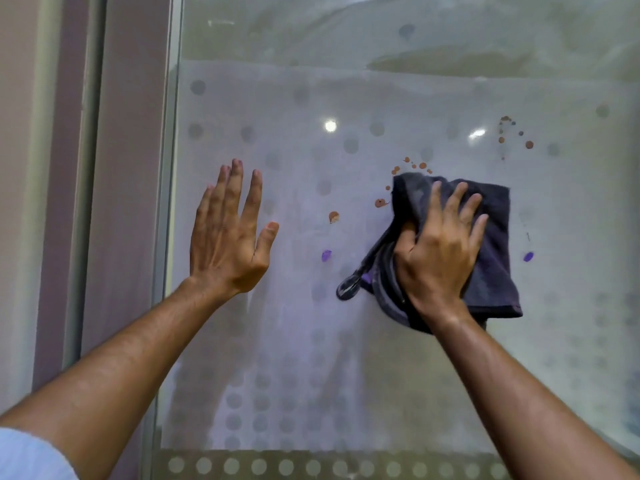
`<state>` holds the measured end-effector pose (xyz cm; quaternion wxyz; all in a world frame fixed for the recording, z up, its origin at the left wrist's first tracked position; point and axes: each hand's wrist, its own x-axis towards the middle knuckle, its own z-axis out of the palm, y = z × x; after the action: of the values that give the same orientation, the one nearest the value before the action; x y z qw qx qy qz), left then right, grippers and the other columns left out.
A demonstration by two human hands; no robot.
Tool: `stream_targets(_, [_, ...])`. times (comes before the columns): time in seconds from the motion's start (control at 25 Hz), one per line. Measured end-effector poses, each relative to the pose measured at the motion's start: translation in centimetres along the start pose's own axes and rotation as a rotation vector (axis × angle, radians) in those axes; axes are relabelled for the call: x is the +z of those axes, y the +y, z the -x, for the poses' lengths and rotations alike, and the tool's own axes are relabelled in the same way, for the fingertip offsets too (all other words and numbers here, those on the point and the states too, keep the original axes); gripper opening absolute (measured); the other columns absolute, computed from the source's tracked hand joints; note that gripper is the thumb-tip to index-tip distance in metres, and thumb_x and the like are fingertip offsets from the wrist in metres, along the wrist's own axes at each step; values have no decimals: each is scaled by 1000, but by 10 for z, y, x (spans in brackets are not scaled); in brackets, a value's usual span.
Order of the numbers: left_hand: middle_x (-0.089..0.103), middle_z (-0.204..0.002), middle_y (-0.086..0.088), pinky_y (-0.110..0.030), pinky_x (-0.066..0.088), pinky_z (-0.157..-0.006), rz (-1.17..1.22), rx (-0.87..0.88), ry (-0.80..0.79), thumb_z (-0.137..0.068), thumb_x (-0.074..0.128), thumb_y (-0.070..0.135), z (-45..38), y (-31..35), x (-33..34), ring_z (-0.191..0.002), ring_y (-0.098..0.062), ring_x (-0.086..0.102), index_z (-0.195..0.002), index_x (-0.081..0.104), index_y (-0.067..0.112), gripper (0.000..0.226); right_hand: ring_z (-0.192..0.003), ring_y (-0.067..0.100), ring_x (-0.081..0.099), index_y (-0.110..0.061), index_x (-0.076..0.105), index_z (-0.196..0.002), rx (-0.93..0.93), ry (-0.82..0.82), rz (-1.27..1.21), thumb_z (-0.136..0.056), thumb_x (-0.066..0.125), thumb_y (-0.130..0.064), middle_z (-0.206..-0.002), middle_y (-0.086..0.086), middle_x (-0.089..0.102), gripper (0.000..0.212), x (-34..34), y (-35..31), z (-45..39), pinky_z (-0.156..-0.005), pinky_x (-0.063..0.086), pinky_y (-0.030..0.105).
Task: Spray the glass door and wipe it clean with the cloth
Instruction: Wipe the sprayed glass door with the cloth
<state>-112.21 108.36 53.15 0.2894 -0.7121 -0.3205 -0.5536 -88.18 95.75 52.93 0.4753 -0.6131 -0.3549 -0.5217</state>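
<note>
A frosted glass door (298, 323) with grey dots fills the view. Brown spots (381, 203) and purple spots (326, 255) mark it around the middle, and more brown specks (529, 144) sit at the upper right. My right hand (438, 251) presses a dark grey cloth (491, 244) flat against the glass, fingers spread over it. A loop of the cloth hangs out to its lower left. My left hand (230, 233) rests flat and open on the glass to the left, holding nothing. No spray bottle is in view.
The door's metal frame edge (169, 202) runs vertically at the left, with a pale wall and a second frame strip (86, 168) beyond it. A clear band with dots (311, 465) crosses the bottom of the glass.
</note>
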Motion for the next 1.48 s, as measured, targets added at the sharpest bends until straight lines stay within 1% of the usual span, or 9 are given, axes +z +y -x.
stream_targets(0.24, [-10, -164, -10, -39, -3, -123, -11, 4, 10, -93, 27, 48, 0, 2, 0, -151, -22, -10, -156, -2, 18, 76, -145, 45, 17, -7, 31, -150, 5, 2, -80, -85, 41, -25, -156, 26, 26, 68, -3, -4, -53, -119, 10, 59])
stream_targets(0.4, [-12, -164, -10, -38, -5, -122, -20, 6, 1, -93, 28, 47, 0, 2, 0, -151, -22, -12, -156, -3, 18, 76, -145, 44, 20, -9, 36, -149, -175, -43, -77, -75, 45, -20, -155, 28, 27, 75, 1, -40, -47, -118, 12, 60])
stream_targets(0.56, [-12, -164, -8, -37, -6, -122, 5, 11, 1, -94, 31, 44, 0, 1, -1, -151, -20, -12, -156, -4, 19, 75, -144, 44, 23, -11, 43, -145, -357, -79, -86, -77, 47, -28, -153, 29, 30, 70, 5, -69, -16, -117, 14, 61])
stream_targets(0.68, [-10, -164, -8, -37, -5, -122, 25, 12, 6, -94, 32, 42, 1, 1, -2, -151, -20, -11, -156, -3, 20, 74, -146, 41, 21, -13, 42, -146, -472, -123, -70, -86, 48, -35, -155, 26, 27, 64, 2, -63, 16, -116, 14, 62])
stream_targets(0.84, [-11, -164, -8, -37, -5, -123, 14, 2, -2, -93, 29, 43, 1, 1, -2, -151, -20, -11, -156, -3, 20, 74, -144, 38, 29, -15, 46, -143, -636, -168, -20, -82, 53, -30, -156, 20, 31, 63, -9, -22, 48, -115, 19, 60])
stream_targets(0.92, [-11, -164, -7, -36, -6, -122, 11, -2, -8, -93, 29, 43, 1, 1, -3, -151, -20, -12, -156, -3, 20, 74, -142, 37, 34, -17, 49, -142, -590, -131, 27, -76, 54, -25, -155, 17, 34, 66, -14, 4, 44, -114, 23, 60])
stream_targets(1.04, [-11, -164, -7, -36, -6, -122, 2, -4, -3, -94, 29, 42, 1, 2, -2, -151, -20, -12, -156, -3, 20, 73, -145, 36, 27, -16, 45, -145, -320, -58, 39, -74, 47, -23, -156, 17, 32, 72, -15, 22, 23, -115, 18, 62])
stream_targets(1.2, [-11, -164, -8, -38, -5, -123, -12, -5, -4, -94, 29, 41, 1, 4, -1, -151, -21, -12, -156, -3, 19, 73, -146, 38, 23, -15, 42, -146, -171, -44, -75, -68, 48, -17, -156, 19, 31, 79, -6, -13, 5, -115, 13, 65])
stream_targets(1.48, [-13, -163, -9, -38, -6, -122, -2, 1, -16, -93, 29, 42, 1, 4, -3, -151, -20, -14, -155, -6, 19, 75, -147, 32, 24, -18, 46, -144, -642, -191, -95, -78, 53, -34, -157, 14, 31, 68, -9, -42, 47, -116, 15, 60])
